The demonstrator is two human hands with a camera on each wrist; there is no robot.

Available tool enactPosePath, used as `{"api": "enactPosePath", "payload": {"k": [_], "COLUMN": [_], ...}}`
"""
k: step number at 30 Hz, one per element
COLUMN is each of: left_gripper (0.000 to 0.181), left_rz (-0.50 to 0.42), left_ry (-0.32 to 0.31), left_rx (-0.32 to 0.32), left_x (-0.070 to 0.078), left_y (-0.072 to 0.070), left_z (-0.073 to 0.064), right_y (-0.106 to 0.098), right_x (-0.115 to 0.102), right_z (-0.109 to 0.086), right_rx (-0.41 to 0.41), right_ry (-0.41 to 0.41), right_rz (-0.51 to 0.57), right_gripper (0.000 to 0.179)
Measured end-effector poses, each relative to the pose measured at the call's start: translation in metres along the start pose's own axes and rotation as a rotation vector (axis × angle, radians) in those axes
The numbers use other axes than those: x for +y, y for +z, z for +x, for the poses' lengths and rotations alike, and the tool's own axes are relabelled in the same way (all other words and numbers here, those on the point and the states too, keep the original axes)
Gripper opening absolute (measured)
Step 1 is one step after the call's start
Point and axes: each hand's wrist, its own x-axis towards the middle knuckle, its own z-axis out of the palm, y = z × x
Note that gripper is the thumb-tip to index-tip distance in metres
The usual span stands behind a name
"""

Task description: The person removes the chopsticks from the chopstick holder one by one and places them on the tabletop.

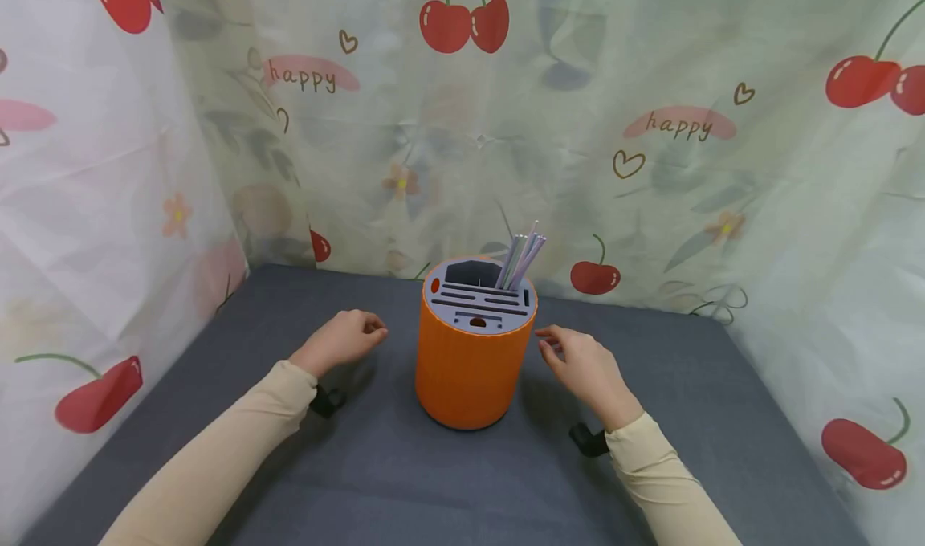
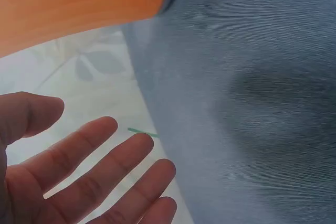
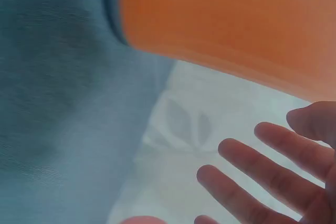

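An orange cylindrical desk organizer (image 1: 470,377) stands upright in the middle of the dark table, its grey slotted top facing up. Several thin pale sticks (image 1: 522,261) lean out of its rear opening on the right. My left hand (image 1: 343,341) hovers to the left of the organizer, apart from it, with relaxed fingers and nothing held. On the other side my right hand (image 1: 581,365) is close to the organizer's right wall, its fingers loosely extended and holding nothing. Both wrist views show a gap between the spread fingers and the orange wall (image 2: 79,3).
A dark grey cloth (image 1: 405,490) covers the table. Pale curtains with cherry prints (image 1: 477,128) hang behind it and along both sides. A small black device (image 1: 328,401) is on the left wrist, and another black device (image 1: 588,440) is on the right.
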Motion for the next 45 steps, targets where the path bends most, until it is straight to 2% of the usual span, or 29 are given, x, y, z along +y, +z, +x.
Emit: {"api": "enactPosePath", "payload": {"k": [4,8,11,15,19,22,26,32,41,45], "left_gripper": [0.031,0.032,0.031,0.032,0.036,0.038,0.039,0.038,0.038,0.038], "left_rz": [-0.043,-0.139,-0.288,-0.577,-0.804,-0.89,-0.942,-0.951,-0.92,-0.948], "left_ry": [0.018,0.051,0.089,0.147,0.182,0.172,0.132,0.097,0.059,0.063], "left_rx": [0.011,0.05,0.094,0.124,0.113,0.097,0.078,0.09,0.123,0.133], "left_x": [0.007,0.022,0.039,0.061,0.074,0.079,0.084,0.088,0.087,0.086], "left_y": [-0.01,-0.029,-0.044,-0.056,-0.059,-0.056,-0.048,-0.04,-0.03,-0.027], "left_z": [0.001,0.0,-0.002,-0.004,-0.003,-0.002,0.0,0.001,0.003,0.002], "right_y": [-0.017,-0.041,-0.06,-0.078,-0.082,-0.078,-0.07,-0.062,-0.057,-0.056], "right_x": [-0.005,-0.01,-0.018,-0.031,-0.04,-0.043,-0.046,-0.049,-0.05,-0.049], "right_z": [0.004,0.011,0.018,0.027,0.034,0.037,0.039,0.045,0.048,0.048], "right_rx": [0.016,0.112,0.21,0.289,0.267,0.216,0.173,0.175,0.16,0.166], "right_ry": [0.012,-0.04,-0.088,-0.162,-0.23,-0.239,-0.218,-0.188,-0.2,-0.193], "right_rz": [0.077,0.204,0.35,0.616,0.859,0.968,1.034,1.013,1.035,1.033], "right_gripper": [0.027,0.026,0.026,0.028,0.029,0.029,0.028,0.03,0.029,0.028]}}
